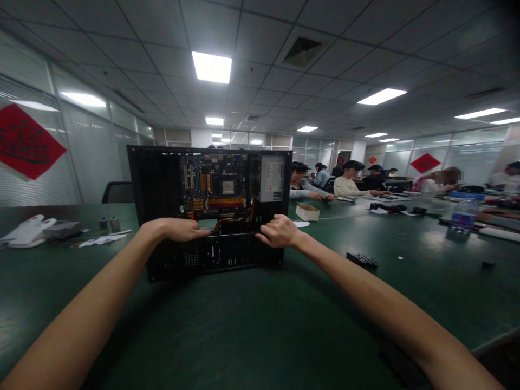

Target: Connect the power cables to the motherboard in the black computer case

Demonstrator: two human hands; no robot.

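A black computer case (pixel 162 184) with its side open lies on the green table (pixel 260 325); inside I see a motherboard (pixel 215 187), a grey power supply (pixel 272 179) and a bundle of coloured cables (pixel 238 216). My left hand (pixel 179 229) rests on the case's near edge, fingers closed over it. My right hand (pixel 279 232) grips the same edge to the right, fingers curled at the cables.
White objects and a grey box (pixel 60 228) lie at the far left with papers. A small cardboard box (pixel 307 212) sits behind the case. A black part (pixel 361 260) lies to the right, a water bottle (pixel 461 219) further off. Several people sit at the far right.
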